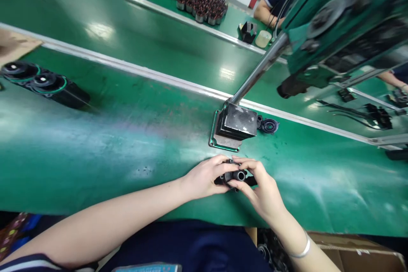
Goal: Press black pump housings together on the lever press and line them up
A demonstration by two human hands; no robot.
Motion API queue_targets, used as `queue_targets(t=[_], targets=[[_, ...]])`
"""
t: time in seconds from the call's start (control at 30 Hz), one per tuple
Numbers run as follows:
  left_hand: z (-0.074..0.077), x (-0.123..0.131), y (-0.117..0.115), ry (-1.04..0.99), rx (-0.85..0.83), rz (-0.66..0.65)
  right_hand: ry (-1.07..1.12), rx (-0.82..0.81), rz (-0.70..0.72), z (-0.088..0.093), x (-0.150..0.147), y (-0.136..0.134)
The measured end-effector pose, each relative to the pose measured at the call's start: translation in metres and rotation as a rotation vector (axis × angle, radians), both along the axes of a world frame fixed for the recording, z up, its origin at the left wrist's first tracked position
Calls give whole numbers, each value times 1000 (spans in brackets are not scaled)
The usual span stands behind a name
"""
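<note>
Between my two hands, close to the bench's front edge, is a black plastic housing [228, 177] with a short round tube sticking up from it. My left hand [205, 178] wraps round its left side, fingers curled over the top. From the right, my right hand [259, 182] grips it with thumb and fingers around the tube. The fingers hide much of the housing. Just beyond my hands stands a press base with a metal block [239, 120]. A small black part with a ringed round end [269, 126] lies to the right of that block.
Black cylindrical housings with green rings [52, 83] lie at the left. The press head [338, 38] overhangs the right side. Across the bench are many copper-wired parts [204, 6] and another person's arm [266, 12]. A cardboard box [360, 257] sits below the front edge.
</note>
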State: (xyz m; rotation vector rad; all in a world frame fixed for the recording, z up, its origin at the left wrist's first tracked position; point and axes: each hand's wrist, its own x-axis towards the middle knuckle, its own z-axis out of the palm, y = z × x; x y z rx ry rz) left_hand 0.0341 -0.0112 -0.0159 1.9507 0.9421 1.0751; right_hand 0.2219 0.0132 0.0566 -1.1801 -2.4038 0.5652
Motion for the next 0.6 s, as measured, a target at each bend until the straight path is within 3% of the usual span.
queue_targets(t=[0.07, 0.13, 0.27, 0.33, 0.4, 0.47, 0.53, 0.6], targets=[[15, -5, 1, 18, 58, 53, -38, -55, 74, 18, 8, 10], [41, -14, 9, 28, 119, 103, -6, -17, 92, 52, 18, 25], [101, -30, 47, 58, 169, 173, 408, 428, -206, 155, 32, 63], [120, -31, 74, 79, 118, 180, 599, 588, -243, 212, 30, 90], [128, -28, 99, 84, 32, 152, 700, 564, -160, 265, 20, 119], [128, -24, 116, 72, -39, 123, 737, 410, -79, 306, 5, 146], [126, -20, 126, 56, -72, 107, 724, 271, -86, 330, -10, 161], [124, -19, 129, 47, -80, 96, 640, 366, -135, 336, -21, 163]])
